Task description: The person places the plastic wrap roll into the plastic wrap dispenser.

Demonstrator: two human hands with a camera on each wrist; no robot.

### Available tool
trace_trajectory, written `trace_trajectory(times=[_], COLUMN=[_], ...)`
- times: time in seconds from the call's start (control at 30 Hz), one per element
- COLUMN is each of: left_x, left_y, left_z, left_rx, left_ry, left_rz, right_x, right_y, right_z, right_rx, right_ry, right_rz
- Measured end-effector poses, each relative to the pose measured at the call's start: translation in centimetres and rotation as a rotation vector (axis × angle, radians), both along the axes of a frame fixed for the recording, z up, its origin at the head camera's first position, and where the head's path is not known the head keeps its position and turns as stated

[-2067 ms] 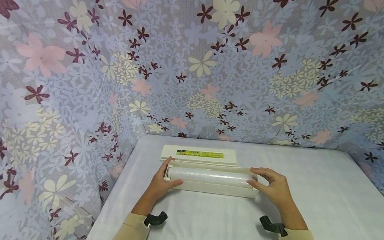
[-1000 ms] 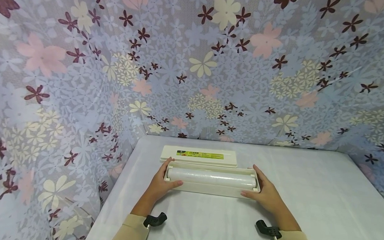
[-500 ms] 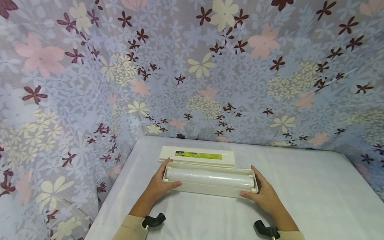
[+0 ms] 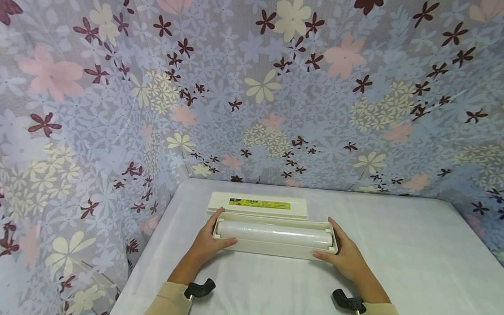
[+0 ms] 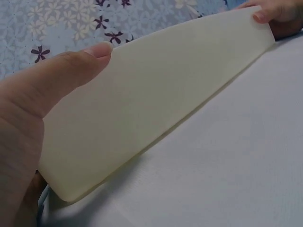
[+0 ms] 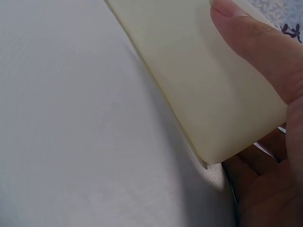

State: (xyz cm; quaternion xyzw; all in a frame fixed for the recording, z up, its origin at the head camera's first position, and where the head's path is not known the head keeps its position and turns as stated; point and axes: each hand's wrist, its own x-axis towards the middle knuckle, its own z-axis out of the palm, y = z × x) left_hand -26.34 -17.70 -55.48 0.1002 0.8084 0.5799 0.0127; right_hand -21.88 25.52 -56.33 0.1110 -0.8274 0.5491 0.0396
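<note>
A long off-white plastic box (image 4: 269,249) without its lid lies on the white cloth, holding a shiny roll of cling film (image 4: 274,232) lengthwise. My left hand (image 4: 207,241) grips the box's left end, thumb on the front wall and fingers round the end. At the right end my right hand (image 4: 347,254) grips likewise, its thumb against the front wall in the right wrist view. Most of its fingers are hidden beside the box. Just behind the box rests the off-white lid (image 4: 256,213), with a yellow-green label (image 4: 259,203) on top.
The white-covered table (image 4: 399,246) reaches back to a flower-patterned curtain (image 4: 261,120), which also hangs along the left side. A black wrist mount (image 4: 200,288) sits at the left sleeve, with another black mount (image 4: 348,301) at the right.
My right hand has left the right end of the cling film roll, where its fingers were inside the box, and now grips the box's right end. The left hand keeps its hold.
</note>
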Motion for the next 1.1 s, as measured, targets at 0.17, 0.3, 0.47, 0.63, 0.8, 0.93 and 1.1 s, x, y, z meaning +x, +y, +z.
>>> trace_trajectory(times=[0.17, 0.3, 0.47, 0.63, 0.8, 0.93, 1.1], left_x=[-0.1, -1.2, -3.4, -6.7, -9.0, -10.1, -11.1], left_y=[-0.7, -2.4, -4.3, -6.0, -7.1, -7.4, -7.5], left_z=[0.3, 0.9, 2.7, 3.0, 3.5, 3.6, 3.3], left_rx=[0.011, 0.109, 0.036, -0.217, -0.395, -0.498, -0.553], left_ry=[0.081, 0.221, 0.261, 0.230, 0.117, 0.048, 0.006], left_rz=[-0.026, -0.052, -0.011, 0.002, -0.041, -0.105, -0.145], right_x=[0.2, 0.2, 0.2, 0.3, 0.2, 0.4, 0.5], right_y=[-0.1, -0.3, -0.5, -0.3, -0.1, 0.0, 0.1], right_z=[-0.2, -0.3, 0.0, 0.2, 0.0, 0.1, 0.2], right_rx=[-0.005, -0.005, -0.014, -0.017, -0.037, -0.027, -0.031], right_ry=[0.018, 0.019, 0.007, 0.009, 0.019, 0.013, 0.004], right_rz=[0.005, 0.006, -0.004, -0.004, 0.016, 0.003, 0.000])
